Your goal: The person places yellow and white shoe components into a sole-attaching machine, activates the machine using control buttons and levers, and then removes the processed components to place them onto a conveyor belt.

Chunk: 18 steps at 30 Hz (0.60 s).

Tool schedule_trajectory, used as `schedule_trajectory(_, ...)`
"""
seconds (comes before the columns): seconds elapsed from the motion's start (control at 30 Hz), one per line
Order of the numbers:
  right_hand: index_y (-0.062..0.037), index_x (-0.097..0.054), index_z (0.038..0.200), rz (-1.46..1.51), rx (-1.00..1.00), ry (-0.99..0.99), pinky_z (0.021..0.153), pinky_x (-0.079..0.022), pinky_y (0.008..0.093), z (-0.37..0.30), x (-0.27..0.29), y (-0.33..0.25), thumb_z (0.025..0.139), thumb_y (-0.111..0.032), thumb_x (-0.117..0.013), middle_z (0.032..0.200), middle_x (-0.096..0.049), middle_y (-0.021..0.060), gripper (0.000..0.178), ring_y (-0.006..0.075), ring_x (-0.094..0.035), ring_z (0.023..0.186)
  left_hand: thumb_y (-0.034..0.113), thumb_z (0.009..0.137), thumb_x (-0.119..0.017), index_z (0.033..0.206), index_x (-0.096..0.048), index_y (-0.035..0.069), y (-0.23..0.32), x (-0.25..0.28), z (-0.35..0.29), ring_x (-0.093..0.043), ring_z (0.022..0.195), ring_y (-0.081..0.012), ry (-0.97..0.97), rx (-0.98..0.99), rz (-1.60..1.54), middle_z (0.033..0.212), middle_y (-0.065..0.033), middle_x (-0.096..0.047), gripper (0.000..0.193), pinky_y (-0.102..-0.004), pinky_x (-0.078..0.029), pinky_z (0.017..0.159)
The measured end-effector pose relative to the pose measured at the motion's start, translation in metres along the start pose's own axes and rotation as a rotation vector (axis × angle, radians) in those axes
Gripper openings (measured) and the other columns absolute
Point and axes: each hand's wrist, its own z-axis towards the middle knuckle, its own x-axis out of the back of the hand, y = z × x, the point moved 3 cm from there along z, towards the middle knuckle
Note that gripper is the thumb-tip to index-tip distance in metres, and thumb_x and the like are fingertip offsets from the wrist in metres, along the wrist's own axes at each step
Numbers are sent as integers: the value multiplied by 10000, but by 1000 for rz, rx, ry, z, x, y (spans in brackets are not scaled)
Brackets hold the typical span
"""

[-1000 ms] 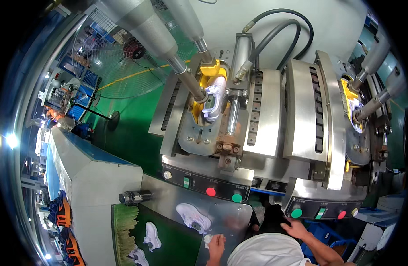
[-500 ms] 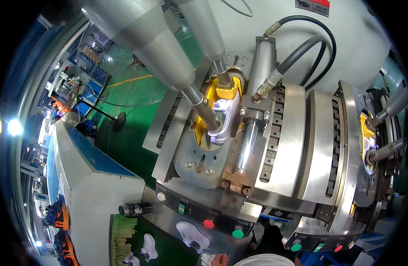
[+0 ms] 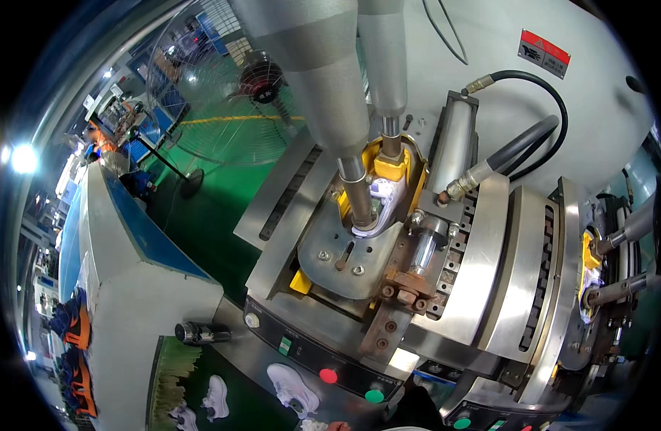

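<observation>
A sliver of my left hand [image 3: 337, 427] shows at the bottom edge; its fingers are mostly cut off. Beside it is a crumpled white thing [image 3: 314, 425], too cropped to name. My right hand is out of view. Above them, a lavender-white sneaker [image 3: 290, 388] lies on the metal ledge. In the press, another pale lavender shoe [image 3: 388, 197] sits within a yellow-lined mould [image 3: 418, 179]. A front metal rod [image 3: 357, 197] and a rear rod with a yellow block [image 3: 392, 169] press down on it. A curved steel plate [image 3: 345, 269] surrounds its near end.
Buttons, including a red one [image 3: 328, 376] and a green one [image 3: 374, 396], line the panel. A black bottle [image 3: 202, 332] lies left of it. More pale shoes [image 3: 215, 399] rest on the green surface. A second press station [image 3: 590, 266] stands right; a fan [image 3: 262, 77] stands behind.
The curved plate has slid back around the shoe, and the shiny piston rod beside it shows shorter. The view has shifted, and less of my left hand shows.
</observation>
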Motion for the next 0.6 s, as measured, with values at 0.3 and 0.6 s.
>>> schedule_trajectory(0.3,12,-708,954,17,35,21,819,-514,437,8,10,-10,888,-264,-565,940,-718,179,318,355,-673,869,181,963,-539,1048,-628,19,-32,-13,1,-669,781,-252,-43,-67,-121,820,-155,-668,203,-393,-530,704)
schedule_trajectory(0.6,12,-708,955,-83,124,35,822,-511,434,20,5,-16,883,-267,-577,932,-717,174,318,346,-670,865,229,971,-557,1031,-633,26,-47,-23,-15,-652,764,-285,54,-67,-113,810,-160,-664,225,-400,-521,710)
